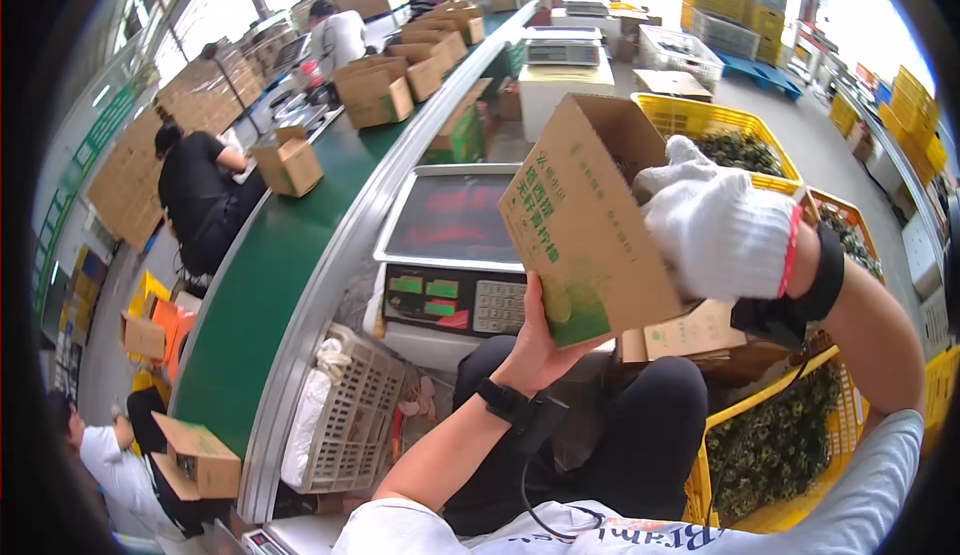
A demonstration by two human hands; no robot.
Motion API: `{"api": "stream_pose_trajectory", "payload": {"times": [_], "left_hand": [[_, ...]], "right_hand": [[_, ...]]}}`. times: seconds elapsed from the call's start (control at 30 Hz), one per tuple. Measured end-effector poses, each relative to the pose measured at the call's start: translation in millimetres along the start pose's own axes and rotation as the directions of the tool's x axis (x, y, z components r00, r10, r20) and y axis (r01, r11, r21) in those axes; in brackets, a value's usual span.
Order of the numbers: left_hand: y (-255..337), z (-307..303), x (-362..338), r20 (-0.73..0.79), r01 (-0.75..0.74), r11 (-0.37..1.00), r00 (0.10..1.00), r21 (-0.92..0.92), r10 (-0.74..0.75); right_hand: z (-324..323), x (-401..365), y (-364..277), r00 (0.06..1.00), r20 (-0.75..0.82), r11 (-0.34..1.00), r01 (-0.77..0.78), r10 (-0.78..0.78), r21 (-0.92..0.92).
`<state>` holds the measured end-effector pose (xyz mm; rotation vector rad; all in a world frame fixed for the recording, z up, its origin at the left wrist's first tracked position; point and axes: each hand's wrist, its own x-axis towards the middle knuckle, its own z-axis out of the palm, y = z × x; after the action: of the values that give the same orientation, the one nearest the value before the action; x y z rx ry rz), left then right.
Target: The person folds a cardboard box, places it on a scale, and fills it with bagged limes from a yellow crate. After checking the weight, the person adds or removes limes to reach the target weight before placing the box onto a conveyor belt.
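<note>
Box: A cardboard box (pixel 575 220) with green print is held tilted in the air. Its open mouth is turned up and to the right, and it is just above the near right corner of the scale.
Left hand: The bare left hand (pixel 540 340) is closed on the lower corner of the cardboard box. The thumb is pressed on the printed face and the fingers are hidden underneath. A black band is worn at the wrist.
Right hand: The right hand (pixel 720 230), covered by a white glove, is placed at the open mouth of the box. The fingers are loosely bent and partly hidden by the rim. Whether anything is gripped cannot be told.
Scale: A weighing scale (pixel 450 245) with a flat steel platform and a keypad is located below and left of the box.
Crates: Yellow crates (pixel 700 115) filled with dark green produce are set behind the box and to the right of the knees.
Conveyor: A green conveyor belt (pixel 270 275) is run along the left of the scale. Open cartons (pixel 375 95) are carried on it.
Basket: A white basket (pixel 350 415) is placed under the near edge of the belt.
Co-workers: A person in black (pixel 200 195) is seated on the far side of the belt.
</note>
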<state>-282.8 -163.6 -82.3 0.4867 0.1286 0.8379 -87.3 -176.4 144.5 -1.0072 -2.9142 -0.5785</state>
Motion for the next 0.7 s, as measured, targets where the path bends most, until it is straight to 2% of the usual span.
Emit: {"api": "stream_pose_trajectory", "payload": {"times": [0.03, 0.07, 0.1, 0.13, 0.17, 0.2, 0.23, 0.27, 0.3, 0.33, 0.37, 0.4, 0.47, 0.5, 0.53, 0.57, 0.6, 0.63, 0.67, 0.7], "left_hand": [[9, -3, -1, -0.015, -0.026, 1.000, 1.000, -0.005, 0.026], [19, -4, 1, -0.014, -0.080, 0.993, 0.997, -0.086, 0.079], [29, -6, 2, -0.012, -0.127, 0.978, 0.992, -0.166, 0.127], [38, -13, 7, -0.012, -0.142, 0.975, 0.990, -0.168, 0.142], [46, -24, 15, -0.010, -0.227, 0.944, 0.973, -0.239, 0.231], [55, -28, 22, -0.011, -0.307, 0.899, 0.947, -0.311, 0.320], [64, -31, 28, -0.076, -0.383, 0.900, 0.924, -0.209, 0.375], [71, -35, 33, -0.074, -0.396, 0.893, 0.918, -0.214, 0.389], [75, -44, 38, -0.195, -0.408, 0.899, 0.906, -0.160, 0.376], [80, -52, 45, -0.309, -0.411, 0.906, 0.879, -0.104, 0.364], [84, -60, 50, -0.366, -0.389, 0.916, 0.870, -0.096, 0.331], [84, -70, 55, -0.360, -0.396, 0.913, 0.869, -0.097, 0.339], [81, -87, 60, -0.396, -0.363, 0.930, 0.863, -0.055, 0.313], [82, -85, 57, -0.466, -0.289, 0.955, 0.855, -0.064, 0.228], [89, -86, 51, -0.473, -0.296, 0.953, 0.851, -0.068, 0.230], [97, -86, 40, -0.397, -0.066, 0.989, 0.918, -0.134, 0.007], [103, -83, 26, -0.307, 0.173, 0.967, 0.925, -0.188, -0.225], [110, -60, 7, -0.235, 0.193, 0.981, 0.954, 0.001, -0.188], [119, -31, -14, -0.162, 0.201, 0.961, 0.972, 0.188, -0.172], [132, -9, -30, -0.171, 0.021, 0.877, 0.983, 0.480, 0.071]], "right_hand": [[1, 19, 8, 0.991, 0.130, 0.999, 0.028, -0.023, -0.037], [-7, 41, 14, 0.921, 0.388, 0.984, 0.033, 0.039, -0.178], [-4, 51, 18, 0.978, 0.138, 0.958, -0.186, 0.158, 0.220], [15, 61, 33, 0.993, -0.117, 0.964, 0.012, 0.020, 0.266], [33, 71, 48, 0.924, -0.363, 0.953, 0.209, -0.119, 0.219], [29, 83, 40, 0.963, -0.263, 0.910, 0.062, 0.053, 0.410], [25, 95, 31, 0.963, -0.152, 0.817, -0.100, 0.223, 0.568], [13, 113, 9, 0.926, 0.088, 0.739, -0.347, 0.367, 0.577], [11, 127, 2, 0.921, 0.139, 0.834, -0.390, 0.365, 0.390], [30, 135, 8, 0.919, 0.080, 0.813, -0.379, 0.385, 0.443], [44, 143, 18, 0.933, 0.087, 0.816, -0.350, 0.350, 0.460], [53, 149, 28, 0.944, 0.094, 0.818, -0.320, 0.315, 0.478], [74, 151, 46, 0.957, 0.087, 0.845, -0.284, 0.276, 0.453], [78, 153, 50, 0.967, 0.083, 0.863, -0.252, 0.241, 0.437], [81, 153, 57, 0.969, 0.088, 0.864, -0.246, 0.231, 0.440], [79, 152, 59, 0.968, 0.126, 0.884, -0.251, 0.219, 0.394], [78, 149, 58, 0.963, 0.171, 0.901, -0.255, 0.206, 0.351], [71, 148, 50, 0.956, 0.223, 0.929, -0.250, 0.191, 0.272], [83, 145, 54, 0.981, 0.138, 0.942, -0.173, 0.138, 0.287], [88, 144, 49, 0.977, 0.163, 0.936, -0.184, 0.140, 0.300]]}}
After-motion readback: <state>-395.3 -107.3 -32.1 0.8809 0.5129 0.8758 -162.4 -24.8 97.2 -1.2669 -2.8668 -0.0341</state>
